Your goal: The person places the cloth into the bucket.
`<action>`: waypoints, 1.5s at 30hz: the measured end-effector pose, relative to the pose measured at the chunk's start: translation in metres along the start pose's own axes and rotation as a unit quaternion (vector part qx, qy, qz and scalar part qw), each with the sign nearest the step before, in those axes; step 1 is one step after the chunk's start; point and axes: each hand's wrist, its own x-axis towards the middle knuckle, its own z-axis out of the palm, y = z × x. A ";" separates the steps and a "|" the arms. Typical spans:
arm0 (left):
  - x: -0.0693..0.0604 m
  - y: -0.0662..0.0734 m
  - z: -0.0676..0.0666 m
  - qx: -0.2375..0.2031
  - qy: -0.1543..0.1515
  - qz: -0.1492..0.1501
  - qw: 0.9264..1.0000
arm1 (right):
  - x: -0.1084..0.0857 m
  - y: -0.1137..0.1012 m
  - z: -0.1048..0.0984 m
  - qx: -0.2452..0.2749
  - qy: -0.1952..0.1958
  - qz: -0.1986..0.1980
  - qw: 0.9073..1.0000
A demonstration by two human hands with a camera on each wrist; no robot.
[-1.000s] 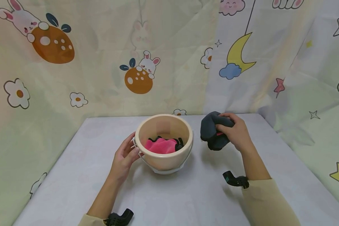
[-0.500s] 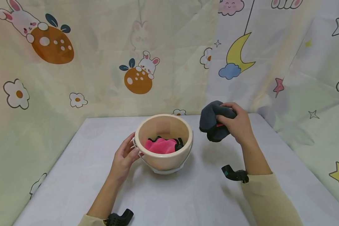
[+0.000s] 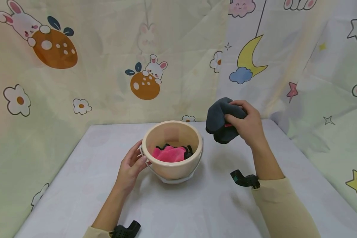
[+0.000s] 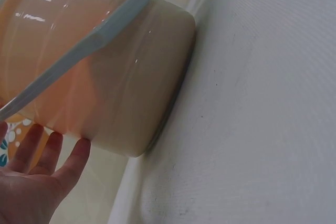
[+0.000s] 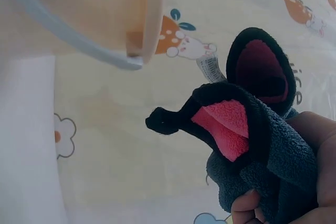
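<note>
A cream bucket with a pale handle stands upright on the table. Inside lies a bright pink cloth with black edging. My left hand touches the bucket's left side near the rim; in the left wrist view its spread fingertips meet the wall. Right of the bucket, my right hand holds a bunched, folded dark grey-blue cloth above the table. The right wrist view shows this cloth's pink inner face, black trim, a black loop end and a white label.
A white-covered table lies under the bucket. Printed curtains hang behind and along both sides. Each wrist carries a black camera mount.
My right hand has risen with the dark cloth, drifting slightly left toward the bucket. The left hand and the bucket have stayed in place.
</note>
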 end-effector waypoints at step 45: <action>0.000 0.001 0.001 0.012 0.001 -0.004 1.000 | -0.008 -0.040 0.087 0.079 -0.127 -0.032 0.988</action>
